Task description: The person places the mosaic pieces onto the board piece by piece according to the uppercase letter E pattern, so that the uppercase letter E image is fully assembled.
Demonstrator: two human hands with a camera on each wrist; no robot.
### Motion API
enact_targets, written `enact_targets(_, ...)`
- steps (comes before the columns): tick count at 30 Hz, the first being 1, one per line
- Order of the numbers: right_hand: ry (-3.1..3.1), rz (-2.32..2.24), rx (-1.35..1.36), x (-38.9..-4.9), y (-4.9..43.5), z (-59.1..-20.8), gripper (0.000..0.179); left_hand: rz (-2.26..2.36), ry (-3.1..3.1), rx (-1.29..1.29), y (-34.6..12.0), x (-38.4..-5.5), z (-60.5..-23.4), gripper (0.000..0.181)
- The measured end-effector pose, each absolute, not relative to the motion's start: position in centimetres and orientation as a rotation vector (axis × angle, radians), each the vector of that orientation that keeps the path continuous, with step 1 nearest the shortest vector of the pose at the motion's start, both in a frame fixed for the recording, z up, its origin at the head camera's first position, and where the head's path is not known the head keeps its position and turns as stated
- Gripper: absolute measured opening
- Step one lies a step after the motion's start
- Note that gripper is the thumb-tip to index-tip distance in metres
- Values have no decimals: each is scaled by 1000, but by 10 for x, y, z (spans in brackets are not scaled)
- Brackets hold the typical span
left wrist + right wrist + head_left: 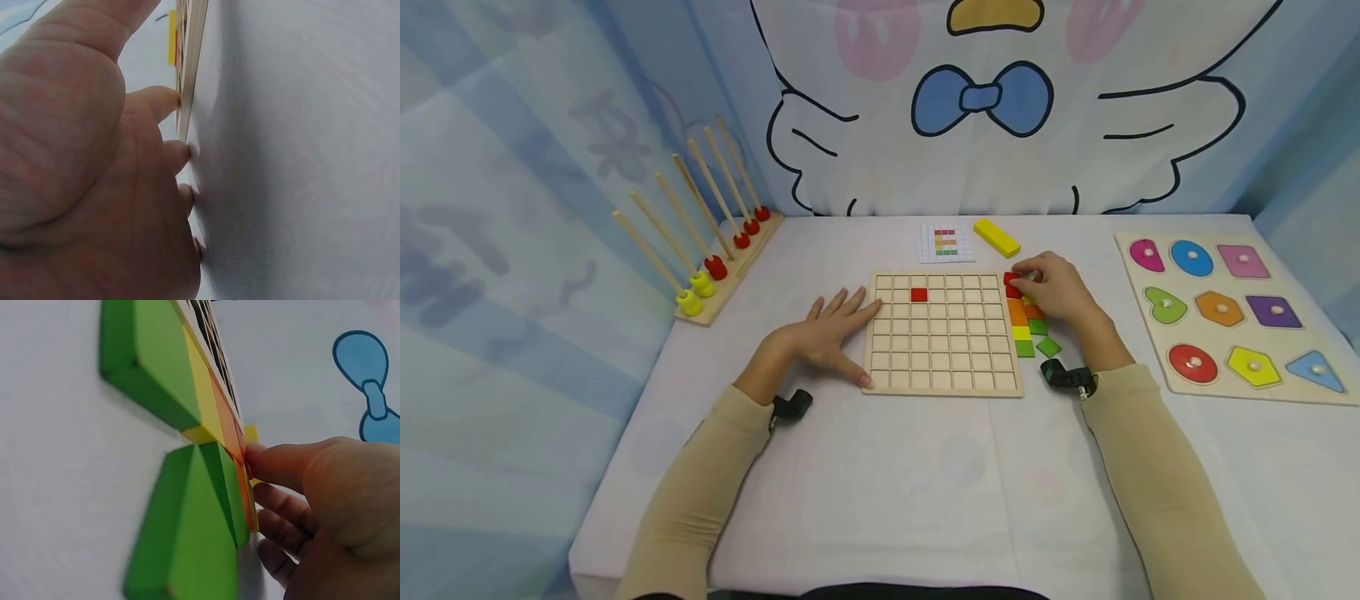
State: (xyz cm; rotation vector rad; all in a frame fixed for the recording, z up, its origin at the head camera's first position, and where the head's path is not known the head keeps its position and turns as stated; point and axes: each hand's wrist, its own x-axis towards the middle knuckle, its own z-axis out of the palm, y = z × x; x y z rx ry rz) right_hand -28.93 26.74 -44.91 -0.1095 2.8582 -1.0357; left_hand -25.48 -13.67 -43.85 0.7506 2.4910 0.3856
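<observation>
A wooden grid board (943,350) lies in the middle of the table, with one red square tile (919,295) in its upper part. My left hand (827,336) is spread at the board's left side, its thumb and index finger touching the edge; the left wrist view shows them against the board's wooden side (195,56). Beside the board's right edge, my right hand (1054,286) pinches a red tile (1011,278) between thumb and index finger. Below it lie orange tiles (1017,312), a yellow tile (1021,332) and green tiles (1025,348); one green tile (181,544) sits askew.
A pattern card (946,243) and a yellow block (997,237) lie behind the board. At the left stands a peg rack (730,287) with red and yellow beads. A knobbed shape puzzle (1210,329) is on the right.
</observation>
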Motion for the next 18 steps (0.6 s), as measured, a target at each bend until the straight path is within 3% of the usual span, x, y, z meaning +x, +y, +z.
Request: enact_targets(18, 2914, -1077, -91, -287, 266, -451, 24, 398, 2497, 759, -137, -255, -440, 136)
